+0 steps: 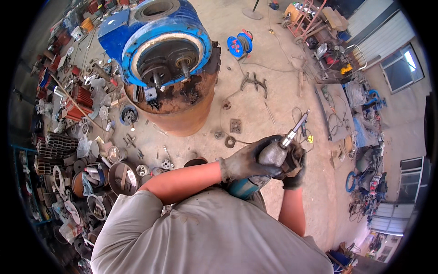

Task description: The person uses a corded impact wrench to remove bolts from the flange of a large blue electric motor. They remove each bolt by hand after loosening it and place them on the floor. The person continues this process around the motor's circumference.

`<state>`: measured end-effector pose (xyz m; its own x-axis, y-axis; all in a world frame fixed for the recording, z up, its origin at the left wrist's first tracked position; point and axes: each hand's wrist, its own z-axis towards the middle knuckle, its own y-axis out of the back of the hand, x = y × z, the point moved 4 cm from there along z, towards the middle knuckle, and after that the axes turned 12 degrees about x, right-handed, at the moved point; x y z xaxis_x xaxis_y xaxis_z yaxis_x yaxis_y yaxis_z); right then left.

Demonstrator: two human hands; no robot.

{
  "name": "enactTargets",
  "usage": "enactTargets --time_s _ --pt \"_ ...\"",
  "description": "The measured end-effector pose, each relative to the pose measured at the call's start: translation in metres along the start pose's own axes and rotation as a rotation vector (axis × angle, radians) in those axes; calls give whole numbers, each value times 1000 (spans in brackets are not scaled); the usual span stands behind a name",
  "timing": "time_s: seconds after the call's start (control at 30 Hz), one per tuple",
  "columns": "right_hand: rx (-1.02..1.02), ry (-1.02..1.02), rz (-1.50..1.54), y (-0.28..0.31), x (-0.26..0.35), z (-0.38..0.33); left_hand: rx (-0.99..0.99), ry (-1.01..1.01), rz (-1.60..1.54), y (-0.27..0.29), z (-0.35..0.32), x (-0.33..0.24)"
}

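Dark work gloves cover both my hands. My left hand (248, 160) wraps around the grey metal nose of a teal-bodied impact wrench (273, 154), held close to my body. A shiny socket with a long bit (295, 129) juts from its front, up and to the right. On the other side of the nose, my right hand (294, 163) is closed against the tool, with its fingers partly hidden. Beyond my hands, a blue pump-like housing (166, 39) with two shaft ends showing rests on a rusty drum (182, 116).
A blue cable reel (240, 44) stands on the concrete floor, with its cord trailing. Tool-like metal pieces (254, 83) and a square plate (235, 125) lie nearer. Buckets (124, 177) and machine parts crowd the left. A hand truck (305, 20) is at the far right.
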<state>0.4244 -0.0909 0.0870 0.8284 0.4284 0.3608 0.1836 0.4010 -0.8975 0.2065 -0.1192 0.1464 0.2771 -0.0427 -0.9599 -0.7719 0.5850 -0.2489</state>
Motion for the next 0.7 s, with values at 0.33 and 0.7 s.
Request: enactTargets --time_s 0.33,0.7 --pt "-108 -203 -500 -31 -144 89 165 -55 66 38 -35 -36" --pt "220 -720 -1555 -47 -78 111 43 -56 249 58 -30 -42"
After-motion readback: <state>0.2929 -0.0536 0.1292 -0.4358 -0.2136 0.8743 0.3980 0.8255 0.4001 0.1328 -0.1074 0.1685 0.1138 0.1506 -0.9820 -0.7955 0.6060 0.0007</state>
